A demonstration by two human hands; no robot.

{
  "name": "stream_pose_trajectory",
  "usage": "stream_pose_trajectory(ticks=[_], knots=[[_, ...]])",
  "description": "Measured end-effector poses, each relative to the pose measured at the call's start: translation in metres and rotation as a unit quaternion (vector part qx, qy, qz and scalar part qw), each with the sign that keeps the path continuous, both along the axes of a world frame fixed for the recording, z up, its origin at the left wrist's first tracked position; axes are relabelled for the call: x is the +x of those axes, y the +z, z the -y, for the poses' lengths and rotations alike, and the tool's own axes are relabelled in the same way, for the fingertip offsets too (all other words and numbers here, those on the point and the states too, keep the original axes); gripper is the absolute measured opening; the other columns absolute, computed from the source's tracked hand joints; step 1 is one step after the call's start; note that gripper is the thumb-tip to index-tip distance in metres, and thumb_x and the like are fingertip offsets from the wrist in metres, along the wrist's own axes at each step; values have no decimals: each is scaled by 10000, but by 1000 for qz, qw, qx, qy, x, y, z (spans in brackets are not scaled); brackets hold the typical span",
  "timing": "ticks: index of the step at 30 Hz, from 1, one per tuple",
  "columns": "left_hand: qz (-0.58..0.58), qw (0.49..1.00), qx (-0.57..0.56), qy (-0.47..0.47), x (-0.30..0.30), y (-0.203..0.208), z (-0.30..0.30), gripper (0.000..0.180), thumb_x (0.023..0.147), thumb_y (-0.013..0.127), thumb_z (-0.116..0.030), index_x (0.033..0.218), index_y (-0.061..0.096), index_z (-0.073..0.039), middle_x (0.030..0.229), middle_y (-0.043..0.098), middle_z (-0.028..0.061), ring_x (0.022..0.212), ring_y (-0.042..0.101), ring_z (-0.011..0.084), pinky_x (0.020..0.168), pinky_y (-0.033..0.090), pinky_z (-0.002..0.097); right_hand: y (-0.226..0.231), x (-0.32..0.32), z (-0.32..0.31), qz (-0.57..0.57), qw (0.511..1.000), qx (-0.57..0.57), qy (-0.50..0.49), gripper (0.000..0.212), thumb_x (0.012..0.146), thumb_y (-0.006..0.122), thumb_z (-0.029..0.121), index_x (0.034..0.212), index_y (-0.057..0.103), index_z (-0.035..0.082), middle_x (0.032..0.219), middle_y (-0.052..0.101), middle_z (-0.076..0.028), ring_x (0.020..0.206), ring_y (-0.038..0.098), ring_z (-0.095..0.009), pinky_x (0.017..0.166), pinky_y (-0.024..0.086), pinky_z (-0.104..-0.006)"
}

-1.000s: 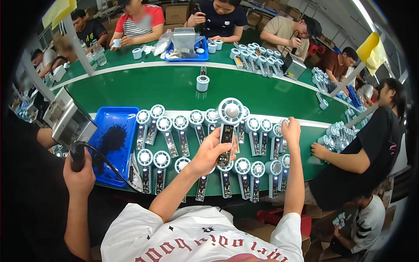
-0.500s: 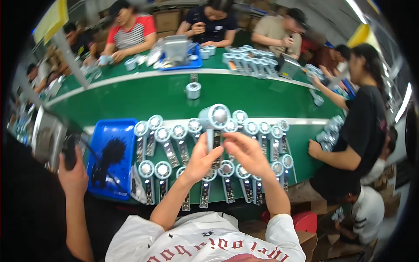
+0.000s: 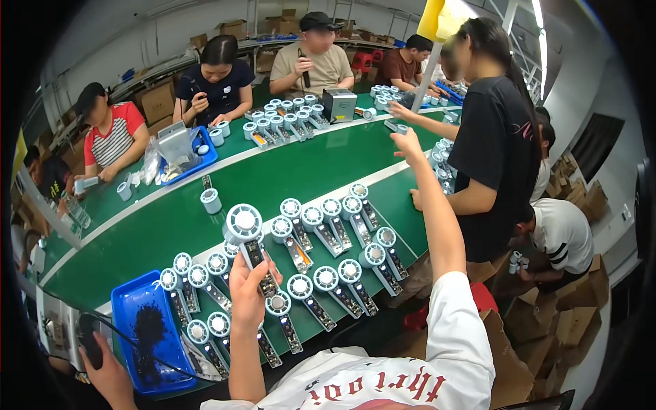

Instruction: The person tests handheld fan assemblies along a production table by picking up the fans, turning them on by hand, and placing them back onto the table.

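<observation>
My left hand grips a light blue handheld fan by its handle, upright, with its round head on top and the circuit board in the handle exposed. Far out to the right, my right hand reaches across the green belt, its fingers closed at a light blue fan part that the hand mostly covers. Below and around the held fan lie two rows of similar open-handled fans. Another fan lies alone on the belt beyond my left hand.
A blue tray with small black parts stands at the near left. Beside it another person's hand holds a dark tool. At right a co-worker in black stretches an arm over the belt. Across sit several people with more fans.
My right hand has left the held fan and stretched far right over the belt. The fan in my left hand is now lower and left in view, as the view has swung right.
</observation>
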State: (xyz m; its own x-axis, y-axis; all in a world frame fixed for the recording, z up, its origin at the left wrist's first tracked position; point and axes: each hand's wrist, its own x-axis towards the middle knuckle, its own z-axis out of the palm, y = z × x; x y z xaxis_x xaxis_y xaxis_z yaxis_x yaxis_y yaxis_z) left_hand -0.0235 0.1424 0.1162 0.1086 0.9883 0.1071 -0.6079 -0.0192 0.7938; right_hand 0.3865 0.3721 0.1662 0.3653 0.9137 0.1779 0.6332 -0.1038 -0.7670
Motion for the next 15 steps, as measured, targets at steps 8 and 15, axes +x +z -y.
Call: stream_pose_trajectory(ticks=[8,15], knots=[[44,999,3,-30,-1,-8,-9,300,822,513,-23,1112,446,6,808,536,111,653,524,171,589,458,286,1,62,1,-14,996,-22,-80,614,791,572,148,1327,320,-13,1252,428,-244,1018,514,-338,691,516,-448],[40,999,-8,-24,5,-16,-20,375,801,509,-18,1167,434,19,891,532,118,682,516,164,588,453,284,-14,59,11,244,955,63,-156,638,777,564,101,1354,302,24,1360,341,-258,1177,433,-397,815,465,-545]])
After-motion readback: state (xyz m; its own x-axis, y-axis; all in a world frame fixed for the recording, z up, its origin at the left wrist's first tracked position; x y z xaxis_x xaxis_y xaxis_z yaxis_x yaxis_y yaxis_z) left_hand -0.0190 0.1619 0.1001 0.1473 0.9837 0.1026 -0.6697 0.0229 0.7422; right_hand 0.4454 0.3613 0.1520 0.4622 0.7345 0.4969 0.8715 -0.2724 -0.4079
